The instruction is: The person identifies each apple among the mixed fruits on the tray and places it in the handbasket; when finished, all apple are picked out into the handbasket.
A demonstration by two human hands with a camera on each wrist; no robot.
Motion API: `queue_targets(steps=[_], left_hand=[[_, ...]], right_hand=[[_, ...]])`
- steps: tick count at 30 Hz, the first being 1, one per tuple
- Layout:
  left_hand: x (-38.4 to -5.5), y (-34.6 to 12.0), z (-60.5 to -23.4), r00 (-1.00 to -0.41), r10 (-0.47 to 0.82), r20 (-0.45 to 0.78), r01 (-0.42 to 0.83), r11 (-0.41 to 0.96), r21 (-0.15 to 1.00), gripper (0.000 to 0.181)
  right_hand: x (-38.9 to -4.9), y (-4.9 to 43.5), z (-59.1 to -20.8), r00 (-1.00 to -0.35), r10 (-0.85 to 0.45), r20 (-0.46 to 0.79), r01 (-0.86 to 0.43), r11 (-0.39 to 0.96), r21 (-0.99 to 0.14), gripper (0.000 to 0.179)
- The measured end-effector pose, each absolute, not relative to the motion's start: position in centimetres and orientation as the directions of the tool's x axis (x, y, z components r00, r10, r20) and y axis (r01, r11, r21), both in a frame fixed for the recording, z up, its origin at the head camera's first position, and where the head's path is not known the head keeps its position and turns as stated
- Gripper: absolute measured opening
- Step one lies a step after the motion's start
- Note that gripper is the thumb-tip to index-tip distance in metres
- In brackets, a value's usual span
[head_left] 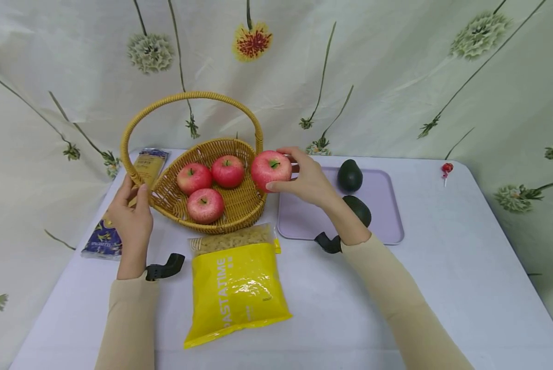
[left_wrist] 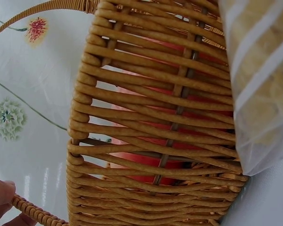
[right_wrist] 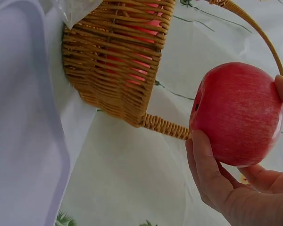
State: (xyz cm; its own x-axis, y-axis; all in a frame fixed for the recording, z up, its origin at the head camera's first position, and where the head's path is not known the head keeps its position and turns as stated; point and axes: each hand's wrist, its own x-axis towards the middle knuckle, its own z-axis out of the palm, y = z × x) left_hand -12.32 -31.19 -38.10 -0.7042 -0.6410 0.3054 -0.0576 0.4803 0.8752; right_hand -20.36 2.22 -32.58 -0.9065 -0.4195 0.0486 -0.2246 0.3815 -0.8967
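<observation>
In the head view, my right hand (head_left: pixel 306 177) grips a red apple (head_left: pixel 271 170) beside the right rim of a wicker basket (head_left: pixel 239 208). The right wrist view shows the same apple (right_wrist: pixel 238 113) between thumb and fingers, apart from the basket's weave. My left hand (head_left: pixel 133 213) pinches the base of the basket's arched handle (head_left: pixel 190 96) at the left; only its fingertips (left_wrist: pixel 2 195) show in the left wrist view. Inside the basket lie three more apples (head_left: pixel 205 205), partly seen through the weave from the left wrist.
A yellow pasta bag (head_left: pixel 239 288) lies in front of the basket. Spaghetti packets (head_left: pixel 103 239) lie at the left, partly behind the left hand. On the right, a lilac tray (head_left: pixel 383 216) bears two avocados (head_left: pixel 349 176), one partly behind the right arm. A red lollipop (head_left: pixel 447 168) lies far right.
</observation>
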Motion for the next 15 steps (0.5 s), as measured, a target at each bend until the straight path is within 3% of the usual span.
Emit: queue_targets(steps=[15], left_hand=[[-12.4,-31.2,-38.2,-0.701,-0.634,0.326,-0.045,0.496,0.867,0.04]], right_hand=[[-21.8,-3.7,-33.8,-0.822,-0.57,-0.002,-0.327,0.475,-0.817,0.076]])
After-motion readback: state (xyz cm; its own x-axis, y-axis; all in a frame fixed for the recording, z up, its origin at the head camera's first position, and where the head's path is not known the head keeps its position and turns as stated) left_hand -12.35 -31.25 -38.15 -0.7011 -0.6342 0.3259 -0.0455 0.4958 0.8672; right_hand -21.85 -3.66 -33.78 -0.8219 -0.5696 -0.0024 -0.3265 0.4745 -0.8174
